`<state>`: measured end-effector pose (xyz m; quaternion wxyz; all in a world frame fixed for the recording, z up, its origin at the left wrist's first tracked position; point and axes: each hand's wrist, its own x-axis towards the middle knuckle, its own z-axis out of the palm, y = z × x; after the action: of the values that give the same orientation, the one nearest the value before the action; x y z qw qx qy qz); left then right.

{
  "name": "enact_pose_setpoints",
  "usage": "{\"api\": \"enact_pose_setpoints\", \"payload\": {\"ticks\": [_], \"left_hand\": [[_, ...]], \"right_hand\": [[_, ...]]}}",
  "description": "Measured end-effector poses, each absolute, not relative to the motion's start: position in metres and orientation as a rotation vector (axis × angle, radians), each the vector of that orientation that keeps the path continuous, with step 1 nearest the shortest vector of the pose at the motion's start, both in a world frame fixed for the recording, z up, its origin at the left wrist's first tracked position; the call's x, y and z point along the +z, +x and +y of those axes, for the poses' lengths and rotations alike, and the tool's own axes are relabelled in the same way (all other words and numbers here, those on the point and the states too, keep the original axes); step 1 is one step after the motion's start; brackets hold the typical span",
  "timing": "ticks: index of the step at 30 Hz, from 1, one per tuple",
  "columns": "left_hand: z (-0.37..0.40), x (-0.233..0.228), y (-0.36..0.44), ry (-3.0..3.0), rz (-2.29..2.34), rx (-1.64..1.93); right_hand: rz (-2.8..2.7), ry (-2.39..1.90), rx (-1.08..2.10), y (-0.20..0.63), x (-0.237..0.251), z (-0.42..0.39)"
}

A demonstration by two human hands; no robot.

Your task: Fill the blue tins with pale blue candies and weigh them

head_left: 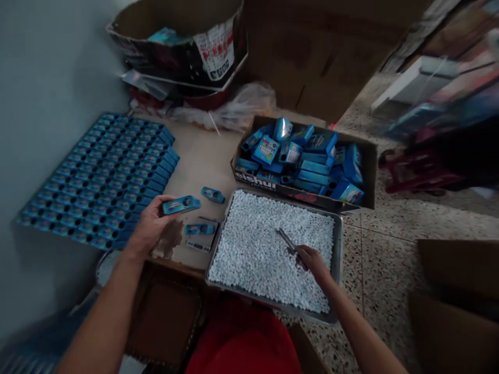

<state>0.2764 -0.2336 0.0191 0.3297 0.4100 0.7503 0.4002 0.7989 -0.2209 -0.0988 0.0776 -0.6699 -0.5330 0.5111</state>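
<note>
My left hand [150, 228] is closed round the end of a small blue carton [181, 204], raised over the table with its dark round opening facing up. Beneath and to its right, a second blue carton [199, 229] lies on a small flat scale [200, 244]. Another carton [212, 195] rests just behind them. My right hand [310, 258] grips a slim metal utensil [286, 239]; its far tip touches the small white pellets [257, 249], too small to make out its shape. The pellets fill a shallow metal tray [340, 249].
Many blue cartons [97, 176] stand in tight rows by the left wall. Behind the tray, an open cardboard box [304, 200] holds jumbled blue cartons. A large black box [175, 62] stands at the back. Brown cardboard [456, 265] lies at right, beside the speckled floor [382, 249].
</note>
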Motion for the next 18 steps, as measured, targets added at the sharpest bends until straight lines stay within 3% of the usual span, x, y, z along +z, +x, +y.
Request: {"api": "enact_pose_setpoints", "payload": {"ticks": [4, 7, 11, 15, 18], "left_hand": [[-0.213, -0.036, 0.219, 0.999, 1.966, 1.005], [-0.210, -0.056, 0.207, 1.002, 1.959, 0.978], [-0.168, -0.018, 0.238, 1.345, 2.117, 0.948], [-0.051, 0.032, 0.348, 1.686, 2.026, 0.995], [0.041, 0.039, 0.436, 1.722, 1.893, 0.903]], "right_hand": [[-1.038, -2.031, 1.804, 0.793, -0.101, -0.224], [-0.967, -1.959, 1.750, 0.799, -0.102, -0.234], [-1.238, -2.032, 1.563, 0.804, -0.103, -0.239], [-1.428, -2.136, 1.336, 0.795, -0.093, -0.234], [-1.867, -2.289, 0.917, 0.796, -0.070, -0.233]]}}
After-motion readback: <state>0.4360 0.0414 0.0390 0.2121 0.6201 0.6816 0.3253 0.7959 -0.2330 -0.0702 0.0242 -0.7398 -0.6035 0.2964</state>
